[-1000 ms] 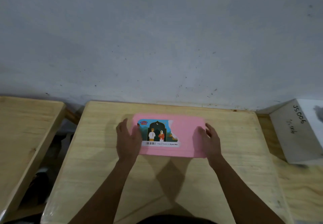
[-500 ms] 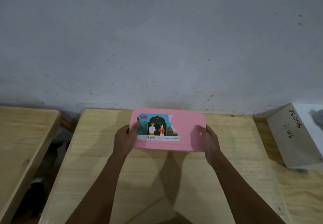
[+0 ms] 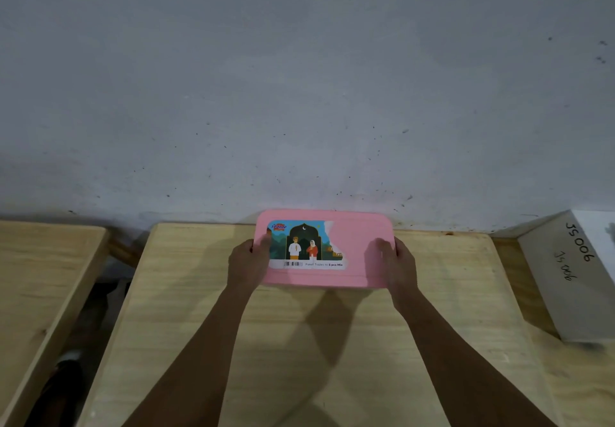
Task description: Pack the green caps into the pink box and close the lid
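The pink box (image 3: pixel 357 253) has its lid on, with a torn picture label across the left part of the lid. It is held over the far part of the wooden table (image 3: pixel 299 343), its far edge overlapping the wall line. My left hand (image 3: pixel 248 265) grips its left end, thumb on the lid. At the right end, my right hand (image 3: pixel 397 265) grips the same way. No green caps are visible; the box's inside is hidden by the lid.
A grey wall (image 3: pixel 299 77) rises right behind the table. A second wooden table (image 3: pixel 40 276) stands to the left across a dark gap. A white box (image 3: pixel 579 273) with handwritten marks lies at the right.
Both hands went from resting on the lid to gripping the box's ends. The box has moved away from me toward the wall and appears lifted off the table.
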The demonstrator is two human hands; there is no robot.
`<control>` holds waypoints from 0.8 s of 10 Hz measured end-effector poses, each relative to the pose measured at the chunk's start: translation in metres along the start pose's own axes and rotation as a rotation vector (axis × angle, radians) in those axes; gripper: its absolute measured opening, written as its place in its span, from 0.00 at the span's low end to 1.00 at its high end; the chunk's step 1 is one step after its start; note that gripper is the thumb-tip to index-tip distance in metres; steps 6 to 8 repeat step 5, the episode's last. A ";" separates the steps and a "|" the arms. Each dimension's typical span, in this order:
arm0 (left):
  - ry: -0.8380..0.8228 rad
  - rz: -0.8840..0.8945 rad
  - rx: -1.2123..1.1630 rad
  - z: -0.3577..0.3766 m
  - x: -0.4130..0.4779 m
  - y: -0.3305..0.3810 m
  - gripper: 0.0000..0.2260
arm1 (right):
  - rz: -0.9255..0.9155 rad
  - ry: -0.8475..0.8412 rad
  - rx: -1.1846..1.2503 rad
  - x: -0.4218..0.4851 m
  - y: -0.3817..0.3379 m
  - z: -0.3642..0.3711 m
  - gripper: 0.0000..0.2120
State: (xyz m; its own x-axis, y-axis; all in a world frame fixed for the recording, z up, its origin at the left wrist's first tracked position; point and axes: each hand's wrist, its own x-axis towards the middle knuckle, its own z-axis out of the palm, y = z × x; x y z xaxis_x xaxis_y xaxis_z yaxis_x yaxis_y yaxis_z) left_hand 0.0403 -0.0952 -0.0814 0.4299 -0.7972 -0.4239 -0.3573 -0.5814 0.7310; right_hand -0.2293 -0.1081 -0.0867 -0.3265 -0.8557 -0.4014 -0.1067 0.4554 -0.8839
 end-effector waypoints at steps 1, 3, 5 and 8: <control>0.005 0.022 0.015 0.000 0.000 0.001 0.23 | -0.052 0.018 -0.083 -0.001 0.003 0.002 0.16; -0.012 0.056 0.169 -0.006 -0.010 0.012 0.24 | -0.074 0.092 -0.371 -0.005 -0.013 0.002 0.20; -0.023 0.384 0.322 -0.036 -0.024 0.068 0.18 | -0.260 -0.033 -0.508 -0.014 -0.060 -0.007 0.16; -0.023 0.384 0.322 -0.036 -0.024 0.068 0.18 | -0.260 -0.033 -0.508 -0.014 -0.060 -0.007 0.16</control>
